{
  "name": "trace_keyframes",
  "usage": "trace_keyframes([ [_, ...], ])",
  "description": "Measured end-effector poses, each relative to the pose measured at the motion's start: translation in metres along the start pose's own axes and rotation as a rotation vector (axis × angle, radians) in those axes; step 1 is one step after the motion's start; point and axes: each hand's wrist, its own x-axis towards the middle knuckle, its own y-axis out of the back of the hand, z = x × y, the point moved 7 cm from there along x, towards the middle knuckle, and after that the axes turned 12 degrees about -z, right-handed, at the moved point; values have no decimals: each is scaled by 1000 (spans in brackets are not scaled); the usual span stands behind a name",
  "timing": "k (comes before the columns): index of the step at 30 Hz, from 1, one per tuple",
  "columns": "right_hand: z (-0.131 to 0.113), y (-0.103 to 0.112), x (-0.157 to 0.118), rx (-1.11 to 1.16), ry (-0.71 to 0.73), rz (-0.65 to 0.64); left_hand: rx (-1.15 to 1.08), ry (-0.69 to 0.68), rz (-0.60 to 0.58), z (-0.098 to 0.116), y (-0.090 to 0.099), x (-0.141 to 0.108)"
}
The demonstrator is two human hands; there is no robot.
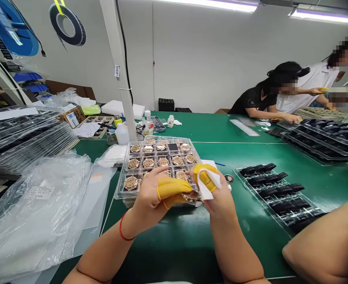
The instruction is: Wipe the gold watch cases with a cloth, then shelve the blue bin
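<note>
My left hand (154, 190), with yellow finger cots and a red cord on the wrist, is closed on a gold-rimmed watch case (192, 196). The case is tilted and partly hidden by my fingers. In my right hand (221, 201), also in yellow finger cots, a folded white wipe (207, 183) is pinched against the edge of the case. Both hands are above the near edge of a clear plastic tray (120, 191). Rows of gold watch cases (148, 162) lie in its compartments, and one back compartment shows a dark square (173, 147).
Black watch straps (276, 179) lie in a clear tray at right, near another person's arm (324, 236). Plastic bags (40, 209) and stacked trays (28, 138) occupy the left. Bottles (122, 134) stand by a white post (117, 59). Two co-workers (256, 98) are at back right.
</note>
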Motion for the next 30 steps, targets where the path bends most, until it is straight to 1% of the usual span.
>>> trace_keyframes([
  [2,-12,-3,-2,-17,95,-71,-142,59,59,-7,2,-4],
  [4,-15,-11,-7,-97,134,-179,-206,95,80,-12,1,-6],
  [5,-15,-15,-9,-159,147,-210,-226,102,77,-13,0,-6],
  [6,-14,-17,-11,-223,166,-216,-238,105,73,-13,0,-6],
  [8,-16,-20,-14,-333,238,-176,-226,121,44,-13,-1,-4],
  [11,-20,-23,-15,-449,337,-139,-126,185,-56,-11,-4,-2],
  [13,-18,-25,-12,-473,333,-159,-47,208,-100,-9,-5,-2],
  [14,-16,-26,-11,-456,321,-175,-16,207,-102,-8,-4,-2],
  [16,-9,-25,-8,-363,281,-200,37,181,-89,-7,-1,-2],
  [19,0,-25,-6,-182,233,-248,111,73,-69,-8,5,-2],
  [21,3,-30,-5,-113,195,-296,141,-1,-87,-10,8,-2],
  [23,4,-34,-5,-111,149,-320,158,-35,-142,-14,9,-2],
  [25,3,-35,-7,-189,106,-288,193,-56,-224,-16,7,-1],
  [27,-1,-34,-9,-367,103,-232,242,-87,-291,-15,4,-1],
  [29,-8,-35,-13,-577,137,-215,260,-127,-317,-13,2,0],
  [30,-12,-36,-15,-662,156,-230,250,-141,-321,-14,2,0],
])
